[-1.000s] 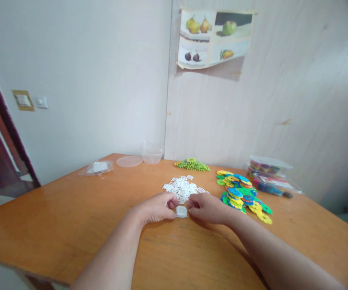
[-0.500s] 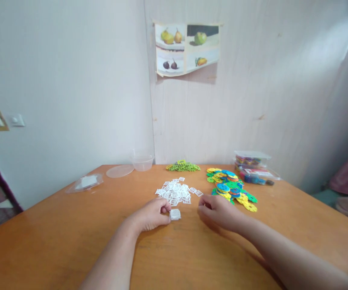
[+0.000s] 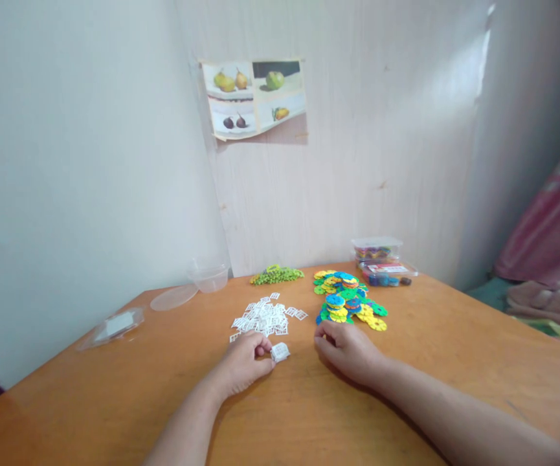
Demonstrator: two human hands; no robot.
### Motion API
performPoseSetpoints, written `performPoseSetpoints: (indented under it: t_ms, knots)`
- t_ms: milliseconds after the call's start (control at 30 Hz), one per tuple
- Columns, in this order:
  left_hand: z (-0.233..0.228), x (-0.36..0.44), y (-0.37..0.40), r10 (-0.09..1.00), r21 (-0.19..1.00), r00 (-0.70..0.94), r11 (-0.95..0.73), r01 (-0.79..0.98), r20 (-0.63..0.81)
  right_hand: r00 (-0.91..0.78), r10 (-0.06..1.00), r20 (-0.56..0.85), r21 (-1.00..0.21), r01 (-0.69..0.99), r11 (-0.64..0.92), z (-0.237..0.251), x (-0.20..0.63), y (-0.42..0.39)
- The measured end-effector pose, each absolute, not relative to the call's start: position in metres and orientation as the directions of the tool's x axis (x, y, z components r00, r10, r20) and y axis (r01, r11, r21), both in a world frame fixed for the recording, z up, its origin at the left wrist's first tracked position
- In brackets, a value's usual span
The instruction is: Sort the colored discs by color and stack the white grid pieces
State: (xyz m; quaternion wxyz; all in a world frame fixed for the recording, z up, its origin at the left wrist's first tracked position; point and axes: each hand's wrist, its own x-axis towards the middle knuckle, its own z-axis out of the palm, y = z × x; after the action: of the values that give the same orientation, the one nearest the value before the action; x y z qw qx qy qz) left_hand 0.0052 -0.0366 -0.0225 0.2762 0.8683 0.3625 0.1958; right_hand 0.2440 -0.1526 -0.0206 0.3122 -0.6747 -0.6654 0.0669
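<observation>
My left hand [image 3: 249,359] is closed, with thumb and fingers pinching the left side of a small stack of white plastic window-grid pieces [image 3: 280,352] low on the table. Just beyond it lies a loose pile of the same white grid pieces [image 3: 264,317]. To the right, my right hand [image 3: 347,349] rests on the table with its fingers curled in, and nothing shows in them. It is apart from the stack and just in front of a heap of yellow, green and blue notched discs [image 3: 352,298].
Behind the white pile lies a heap of green pieces [image 3: 277,275]. A clear tub [image 3: 209,277], a round lid [image 3: 174,298] and a plastic bag [image 3: 112,327] are at the left. Lidded clear boxes [image 3: 386,268] stand back right on the wooden table [image 3: 289,421].
The camera view has turned to the right and tilted, so the wall picture and table items appear further left. Both hands keep nearly the same pose, the left still on the stack.
</observation>
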Motion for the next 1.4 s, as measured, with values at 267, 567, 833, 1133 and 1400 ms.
performPoseSetpoints:
  t_ms: [267,567,833,1133,1400]
  knots:
    - [-0.029,0.023,-0.044,0.723,0.533,0.648,-0.656,0.534,0.240,0.086,0.943,0.320,-0.490,0.868,0.087,-0.026,0.238,-0.147]
    - [-0.030,0.041,-0.047,0.745,0.528,0.604,-0.647,0.550,0.283,0.150,0.944,0.295,-0.526,0.850,0.030,-0.026,0.237,-0.143]
    - [-0.029,0.035,-0.045,0.768,0.554,0.575,-0.619,0.556,0.282,0.199,0.925,0.323,-0.683,0.726,0.082,-0.042,0.249,-0.131]
    - [-0.029,0.003,0.003,0.863,0.592,0.356,-0.505,0.628,0.359,0.186,0.936,0.300,-0.700,0.710,0.083,-0.044,0.249,-0.131]
    - [-0.008,0.030,0.028,0.921,0.508,0.292,-0.385,0.770,0.257,0.166,0.948,0.271,-0.711,0.698,0.082,-0.041,0.249,-0.132]
